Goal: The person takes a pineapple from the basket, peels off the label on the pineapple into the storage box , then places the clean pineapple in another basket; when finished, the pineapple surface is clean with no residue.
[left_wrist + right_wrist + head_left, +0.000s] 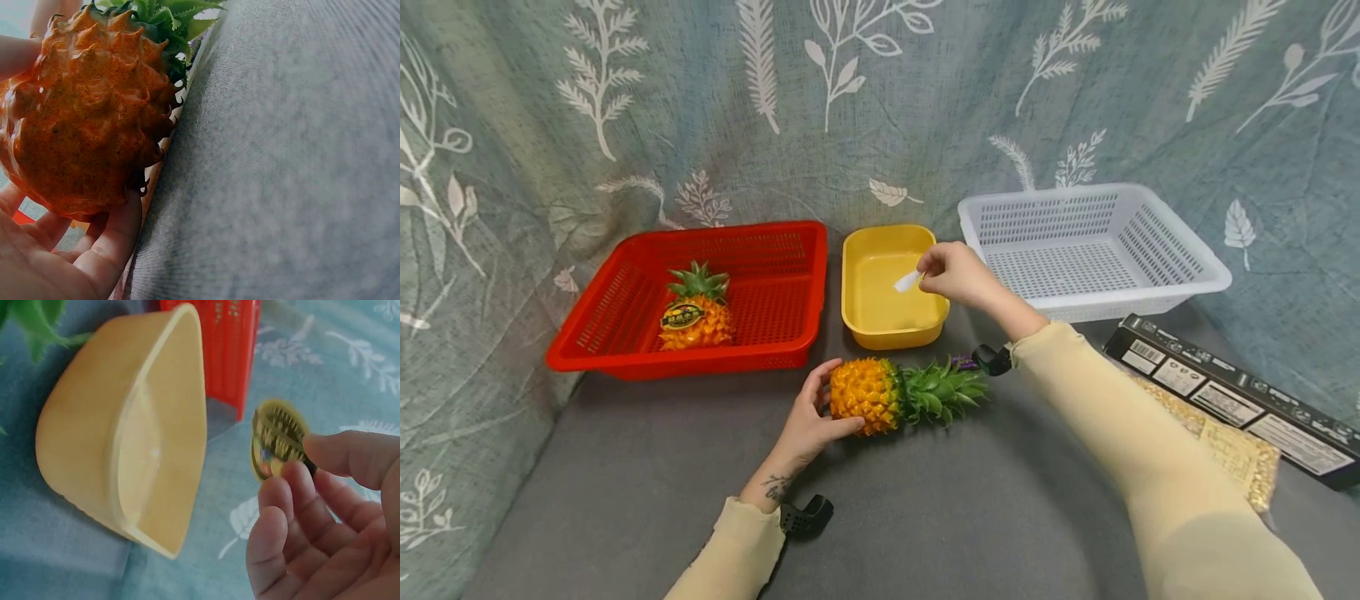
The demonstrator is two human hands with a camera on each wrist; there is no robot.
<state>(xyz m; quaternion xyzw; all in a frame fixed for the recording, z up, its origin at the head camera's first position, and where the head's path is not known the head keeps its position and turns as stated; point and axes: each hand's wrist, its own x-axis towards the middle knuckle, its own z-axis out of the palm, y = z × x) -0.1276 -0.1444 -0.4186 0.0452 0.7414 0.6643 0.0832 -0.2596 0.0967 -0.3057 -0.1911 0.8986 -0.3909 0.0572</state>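
Note:
A pineapple (867,395) lies on its side on the grey table, its green crown pointing right. My left hand (808,427) grips its base end, thumb on the near side and fingers around the far side; the left wrist view shows the spiky orange skin (87,119) up close. Over the right part of the yellow tub (895,333), my right hand (958,272) pinches a small oval sticker (278,434) between thumb and fingers. Its white back faces the head camera, while the right wrist view shows its black and yellow printed side.
Inside the red basket (700,363) at left stands another pineapple (707,327), bearing a black and yellow label (682,316). A white basket (1093,304) is at the back right. Under and beside the right arm lie a gold packet (1236,454) and a long black box (1247,400).

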